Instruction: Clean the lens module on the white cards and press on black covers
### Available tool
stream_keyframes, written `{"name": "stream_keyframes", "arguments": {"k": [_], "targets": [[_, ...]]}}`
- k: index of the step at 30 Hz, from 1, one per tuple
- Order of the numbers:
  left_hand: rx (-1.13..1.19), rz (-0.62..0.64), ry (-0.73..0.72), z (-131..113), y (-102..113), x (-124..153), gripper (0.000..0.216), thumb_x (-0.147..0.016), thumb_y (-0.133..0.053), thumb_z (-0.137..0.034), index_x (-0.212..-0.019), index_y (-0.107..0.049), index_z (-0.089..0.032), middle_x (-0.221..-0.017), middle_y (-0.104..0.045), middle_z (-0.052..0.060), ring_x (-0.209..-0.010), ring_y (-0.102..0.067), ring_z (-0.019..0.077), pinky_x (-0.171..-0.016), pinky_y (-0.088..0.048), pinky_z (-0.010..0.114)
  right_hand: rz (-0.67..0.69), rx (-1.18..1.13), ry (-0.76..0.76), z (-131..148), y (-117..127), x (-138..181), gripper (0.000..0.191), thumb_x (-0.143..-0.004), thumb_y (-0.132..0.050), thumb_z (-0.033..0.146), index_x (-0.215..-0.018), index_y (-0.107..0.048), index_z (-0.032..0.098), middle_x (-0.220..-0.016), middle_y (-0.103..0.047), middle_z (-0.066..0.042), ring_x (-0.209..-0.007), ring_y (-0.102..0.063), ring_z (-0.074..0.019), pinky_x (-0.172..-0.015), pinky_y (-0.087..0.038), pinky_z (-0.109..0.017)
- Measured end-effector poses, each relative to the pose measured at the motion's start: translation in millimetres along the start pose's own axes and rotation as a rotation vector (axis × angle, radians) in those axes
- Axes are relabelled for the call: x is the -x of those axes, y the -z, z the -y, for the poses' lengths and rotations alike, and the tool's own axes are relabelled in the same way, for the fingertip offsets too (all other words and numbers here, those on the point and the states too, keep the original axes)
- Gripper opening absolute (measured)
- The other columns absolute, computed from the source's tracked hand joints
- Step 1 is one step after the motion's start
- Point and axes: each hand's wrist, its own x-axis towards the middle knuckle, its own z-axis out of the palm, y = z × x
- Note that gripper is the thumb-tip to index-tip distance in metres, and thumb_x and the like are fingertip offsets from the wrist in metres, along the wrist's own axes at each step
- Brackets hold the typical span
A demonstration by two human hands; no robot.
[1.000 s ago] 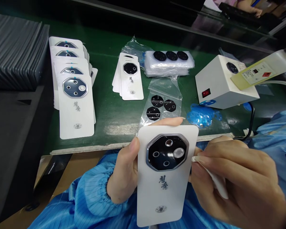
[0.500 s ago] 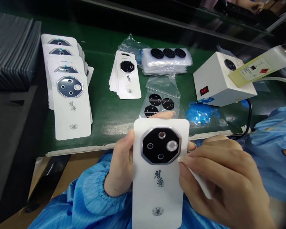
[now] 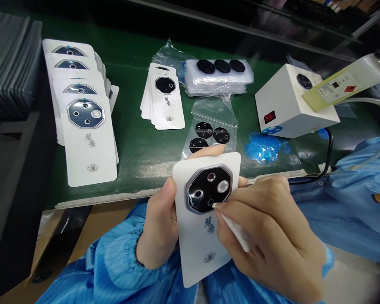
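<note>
1 white panel point(image 3: 196, 232) in left fingers point(image 3: 206, 152)

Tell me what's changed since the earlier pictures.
The right hand, pinching a white piece, moved from beside the white panel leftward over its black octagon, near the lower ring. The panel tilted, its lower end swinging right. Nothing was let go. The left hand still holds the panel; the blue discs stayed put.
</note>
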Motion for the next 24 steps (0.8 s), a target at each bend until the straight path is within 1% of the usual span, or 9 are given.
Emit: {"name": "stream_keyframes", "arguments": {"k": [3, 6, 10, 15, 19, 22, 24], "targets": [[0.006, 0.117, -0.030, 3, 3, 0, 0.041, -0.085, -0.044, -0.044, -0.120, -0.057, -0.027, -0.104, -0.070, 0.004, -0.107, -0.060, 0.0310, -0.093, -0.044, 0.045, -0.018, 0.002, -0.020, 0, -3, 0, 0.011, -0.075, -0.061, 0.004, -0.077, -0.060, 0.015, -0.075, -0.061, -0.004, -0.071, -0.053, -0.0167, -0.062, -0.046, -0.036], [0.000, 0.154, -0.059, 4, 5, 1, 0.039, -0.086, -0.043, -0.042, -0.119, -0.059, -0.028, -0.107, -0.069, 0.004, -0.107, -0.060, 0.0284, -0.092, -0.046, 0.041, -0.028, 0.001, -0.023, 1, -5, 1, 0.012, -0.075, -0.059, 0.003, -0.079, -0.060, 0.014, -0.076, -0.060, -0.004, -0.070, -0.053, -0.0165, -0.062, -0.044, -0.036], [0.033, 0.198, -0.083, 4, 5, 0, 0.039, -0.089, -0.040, -0.037, -0.121, -0.059, -0.025, -0.107, -0.068, 0.003, -0.105, -0.061, 0.0230, -0.091, -0.048, 0.033, -0.028, 0.002, -0.031, 1, -8, 0, 0.012, -0.074, -0.060, 0.002, -0.079, -0.060, 0.013, -0.075, -0.060, -0.005, -0.068, -0.052, -0.0163, -0.059, -0.043, -0.035], [0.035, 0.146, -0.085, 4, 4, -1, 0.039, -0.087, -0.042, -0.037, -0.118, -0.062, -0.023, -0.101, -0.069, 0.002, -0.101, -0.062, 0.0217, -0.090, -0.048, 0.029, -0.032, -0.014, -0.009, -1, -11, 0, 0.013, -0.075, -0.056, 0.003, -0.079, -0.060, 0.014, -0.077, -0.062, -0.005, -0.068, -0.053, -0.0166, -0.059, -0.045, -0.036], [0.007, 0.098, -0.070, 4, 3, -1, 0.038, -0.084, -0.049, -0.037, -0.118, -0.061, -0.024, -0.105, -0.070, 0.004, -0.098, -0.064, 0.0192, -0.089, -0.048, 0.028, -0.027, -0.009, 0.009, -3, -13, 0, 0.011, -0.076, -0.054, 0.003, -0.078, -0.059, 0.013, -0.074, -0.061, -0.005, -0.066, -0.049, -0.0155, -0.056, -0.043, -0.035], [0.030, 0.093, -0.063, 4, 3, 0, 0.035, -0.085, -0.048, -0.035, -0.115, -0.063, -0.024, -0.106, -0.071, 0.004, -0.098, -0.064, 0.0176, -0.089, -0.048, 0.027, -0.001, -0.005, -0.003, -3, -13, -1, 0.014, -0.074, -0.055, 0.001, -0.079, -0.059, 0.013, -0.074, -0.061, -0.005, -0.066, -0.051, -0.0159, -0.057, -0.043, -0.035], [0.024, 0.079, -0.064, 3, 2, 0, 0.036, -0.085, -0.049, -0.037, -0.114, -0.064, -0.024, -0.105, -0.072, 0.004, -0.097, -0.064, 0.0177, -0.089, -0.048, 0.025, -0.023, -0.006, -0.025, -2, -10, -1, 0.014, -0.074, -0.056, 0.001, -0.078, -0.058, 0.014, -0.073, -0.061, -0.005, -0.066, -0.052, -0.0159, -0.058, -0.043, -0.034]]}}
